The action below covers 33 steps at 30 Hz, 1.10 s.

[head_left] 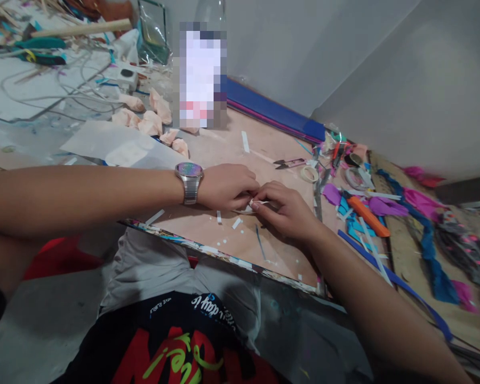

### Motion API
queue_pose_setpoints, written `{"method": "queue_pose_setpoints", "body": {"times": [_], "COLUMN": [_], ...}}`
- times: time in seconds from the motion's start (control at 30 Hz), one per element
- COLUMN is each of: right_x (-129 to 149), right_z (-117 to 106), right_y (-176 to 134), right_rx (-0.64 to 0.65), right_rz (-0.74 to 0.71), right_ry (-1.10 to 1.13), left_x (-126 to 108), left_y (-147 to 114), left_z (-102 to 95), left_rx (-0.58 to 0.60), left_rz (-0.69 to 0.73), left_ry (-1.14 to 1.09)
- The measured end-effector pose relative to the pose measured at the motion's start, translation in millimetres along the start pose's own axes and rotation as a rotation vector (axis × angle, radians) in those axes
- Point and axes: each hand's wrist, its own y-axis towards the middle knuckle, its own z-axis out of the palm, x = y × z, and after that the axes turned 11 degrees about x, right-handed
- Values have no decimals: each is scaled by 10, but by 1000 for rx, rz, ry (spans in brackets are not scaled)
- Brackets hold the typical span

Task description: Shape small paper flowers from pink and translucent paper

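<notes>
Just in from the near edge of the desk (284, 264), the right hand (286, 210) pinched a thin pale strip (263, 202) running roughly crosswise toward the left hand (229, 186), curled so closely beside it that its own grip could not be told.

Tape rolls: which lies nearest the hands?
The cream roll, by the black snips; the greyish one lies farther right, among coloured scraps.

Green pliers (48, 42), orange tool (368, 216), grey wall (392, 101)
</notes>
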Motion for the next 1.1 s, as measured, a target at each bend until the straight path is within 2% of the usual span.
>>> {"method": "queue_pose_setpoints", "body": {"times": [1.1], "right_x": [17], "right_z": [9], "right_y": [7], "right_rx": [-10], "right_rz": [28], "right_ry": [1], "left_x": [1], "left_y": [-6], "left_z": [8], "left_rx": [12], "left_rz": [-9], "left_ry": [-16]}}
